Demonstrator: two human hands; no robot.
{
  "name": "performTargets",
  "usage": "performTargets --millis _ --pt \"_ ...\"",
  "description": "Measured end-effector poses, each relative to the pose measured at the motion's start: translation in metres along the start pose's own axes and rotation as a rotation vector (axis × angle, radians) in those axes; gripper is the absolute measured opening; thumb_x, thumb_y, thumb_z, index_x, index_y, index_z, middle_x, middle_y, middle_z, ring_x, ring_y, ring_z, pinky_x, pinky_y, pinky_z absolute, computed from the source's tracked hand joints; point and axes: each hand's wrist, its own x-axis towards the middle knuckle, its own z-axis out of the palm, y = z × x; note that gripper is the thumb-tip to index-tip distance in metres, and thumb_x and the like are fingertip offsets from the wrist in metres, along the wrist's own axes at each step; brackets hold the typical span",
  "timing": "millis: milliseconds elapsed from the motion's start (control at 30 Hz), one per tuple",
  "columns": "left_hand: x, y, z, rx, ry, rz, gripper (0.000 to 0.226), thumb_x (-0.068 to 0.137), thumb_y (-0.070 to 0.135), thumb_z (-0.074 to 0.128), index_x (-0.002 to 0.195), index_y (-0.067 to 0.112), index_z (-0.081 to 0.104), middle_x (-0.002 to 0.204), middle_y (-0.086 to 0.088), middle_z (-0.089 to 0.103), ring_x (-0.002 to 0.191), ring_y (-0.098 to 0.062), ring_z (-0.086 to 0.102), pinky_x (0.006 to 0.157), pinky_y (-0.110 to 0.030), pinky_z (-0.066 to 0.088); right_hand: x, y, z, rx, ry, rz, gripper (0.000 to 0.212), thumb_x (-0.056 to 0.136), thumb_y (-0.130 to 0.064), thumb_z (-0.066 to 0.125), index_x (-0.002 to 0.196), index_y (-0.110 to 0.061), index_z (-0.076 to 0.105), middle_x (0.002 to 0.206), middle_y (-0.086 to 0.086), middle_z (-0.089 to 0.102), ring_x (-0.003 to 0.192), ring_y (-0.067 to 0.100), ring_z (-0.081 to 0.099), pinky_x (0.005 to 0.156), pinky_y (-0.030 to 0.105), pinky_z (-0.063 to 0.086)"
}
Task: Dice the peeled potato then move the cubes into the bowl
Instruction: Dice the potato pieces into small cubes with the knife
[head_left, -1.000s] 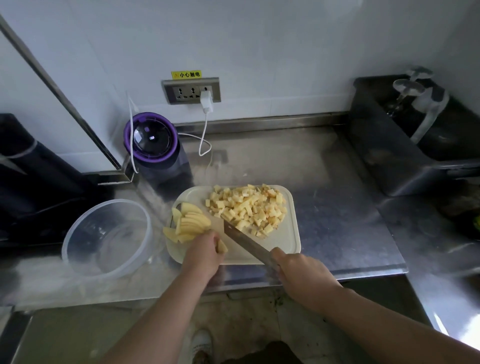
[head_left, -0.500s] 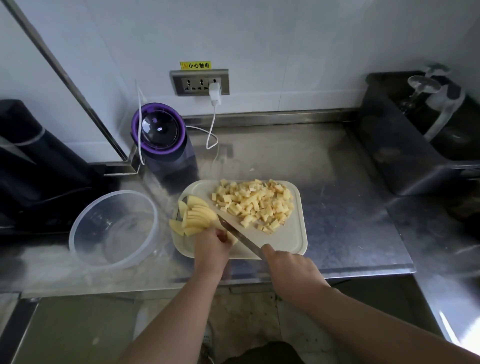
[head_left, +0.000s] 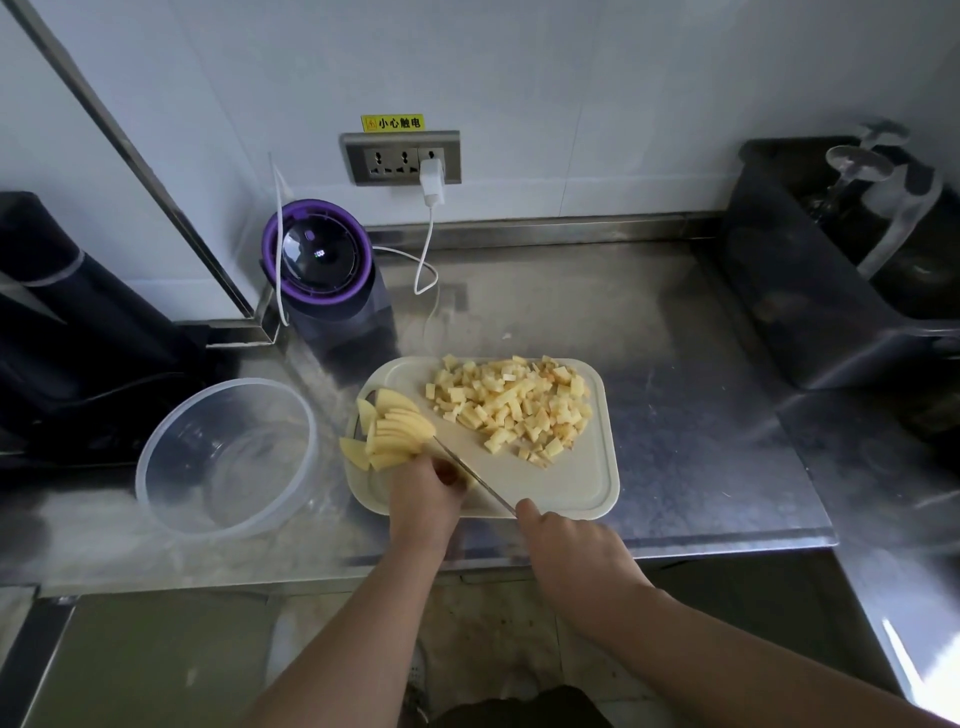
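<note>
Since the earlier frame the knife (head_left: 472, 475) had turned from broad-side up to standing on its edge, tip brought against the slices (head_left: 395, 434), and the left hand (head_left: 423, 499) had slid up behind them. Its fingers were curled, steadying the near end of the fanned slices at the board's (head_left: 582, 488) left edge, some overhanging it. The right hand (head_left: 566, 545) was wrapped round the knife handle, which it hid. The cubes (head_left: 511, 402) lay heaped on the board's far right part. The bowl (head_left: 171, 499) stood on the tabletop (head_left: 701, 415) just left of the board, no cubes in it yet. Dicing looked unfinished: next, the blade would need to cross the slices with the fingertips tucked clear.
</note>
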Motion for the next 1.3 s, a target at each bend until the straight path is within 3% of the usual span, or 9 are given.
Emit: performTargets --millis 167,333,433,533,800,1000,1300 --pt "0.002 0.000 0.000 0.020 -0.003 -0.001 0.021 0.083 0.021 0.073 0.101 0.009 0.070 0.096 -0.004 0.071 0.093 -0.020 0.065 0.076 -0.024 0.043 0.001 0.002 -0.002 0.009 -0.009 -0.017 0.039 0.100 -0.009 0.047 0.135 -0.014 0.031 0.109 0.005 0.062 0.082 0.017 0.063 0.064 0.024 0.042" --pt "0.002 0.001 -0.001 0.030 -0.018 0.011 0.016 0.085 0.015 0.069 0.101 0.010 0.070 0.096 -0.003 0.070 0.092 -0.018 0.064 0.077 -0.023 0.043 0.016 0.006 0.002 0.073 -0.007 -0.009 0.044 0.100 -0.018 0.053 0.139 -0.020 0.031 0.106 -0.002 0.060 0.083 0.011 0.064 0.074 0.022 0.053" --pt "0.000 0.004 -0.003 0.029 -0.034 0.020 0.014 0.086 0.011 0.067 0.099 0.009 0.072 0.094 -0.003 0.071 0.084 -0.011 0.059 0.076 -0.022 0.041 0.024 0.007 0.004 0.140 -0.005 0.012 0.041 0.099 -0.021 0.055 0.135 -0.023 0.033 0.095 -0.006 0.054 0.077 0.009 0.059 0.069 0.019 0.051" --pt "0.000 0.003 -0.004 0.019 -0.038 0.004 0.016 0.087 0.014 0.067 0.102 0.009 0.072 0.098 -0.002 0.072 0.087 -0.011 0.061 0.076 -0.020 0.040 0.020 0.009 0.004 0.172 0.026 0.038 0.038 0.098 -0.016 0.054 0.130 -0.024 0.033 0.088 -0.008 0.050 0.073 0.008 0.056 0.062 0.019 0.042" --pt "0.000 0.000 -0.003 0.018 -0.012 -0.019 0.013 0.084 0.014 0.070 0.097 0.009 0.070 0.091 -0.001 0.071 0.089 -0.017 0.065 0.073 -0.021 0.042 0.001 0.003 -0.002 0.152 0.023 -0.003 0.041 0.100 -0.013 0.051 0.136 -0.019 0.033 0.107 -0.001 0.060 0.080 0.009 0.056 0.071 0.020 0.047" --pt "0.001 -0.003 -0.002 0.017 -0.021 -0.010 0.014 0.085 0.015 0.069 0.097 0.009 0.071 0.090 -0.001 0.071 0.088 -0.018 0.065 0.073 -0.023 0.043 -0.001 0.000 -0.001 0.146 0.002 0.008 0.045 0.100 -0.013 0.051 0.139 -0.019 0.031 0.109 0.000 0.061 0.088 0.013 0.063 0.075 0.022 0.052" --pt "0.002 -0.003 -0.001 0.035 -0.038 -0.071 0.020 0.085 0.015 0.068 0.105 0.013 0.067 0.098 -0.002 0.069 0.094 -0.021 0.063 0.076 -0.028 0.045 0.015 -0.004 0.008 0.087 -0.001 0.010 0.046 0.100 -0.016 0.052 0.140 -0.019 0.029 0.099 -0.001 0.057 0.079 0.011 0.062 0.068 0.020 0.051"
